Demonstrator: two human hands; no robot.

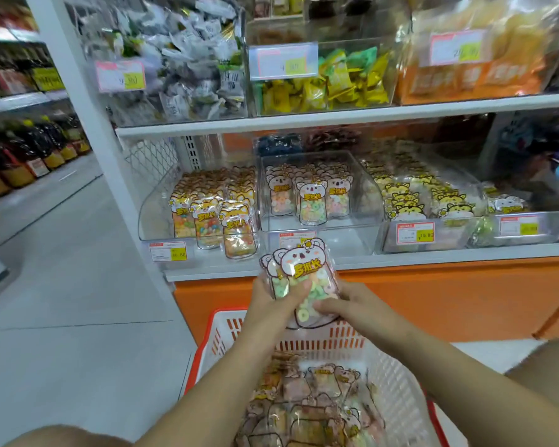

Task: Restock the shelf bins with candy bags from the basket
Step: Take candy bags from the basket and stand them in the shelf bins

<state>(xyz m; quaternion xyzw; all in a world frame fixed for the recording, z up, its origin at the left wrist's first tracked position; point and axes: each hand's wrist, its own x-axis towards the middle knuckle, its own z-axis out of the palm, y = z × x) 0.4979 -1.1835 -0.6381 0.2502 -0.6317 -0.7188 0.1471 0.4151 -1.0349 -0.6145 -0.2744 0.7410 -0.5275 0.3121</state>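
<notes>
We hold candy bags (300, 275), left grip (271, 300) and right grip (352, 303) both curled round them, above the basket (397, 385) of more bags (317, 401), near the middle shelf bin (349, 222)

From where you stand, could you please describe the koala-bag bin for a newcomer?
Look at the lower shelf above the orange base. The clear bin sits second from the left. Its bags show white koalas over pastel rings, not orange foxes or yellow cats.

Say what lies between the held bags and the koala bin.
Only a price label on the bin front, partly behind the held bags; head view.
</notes>
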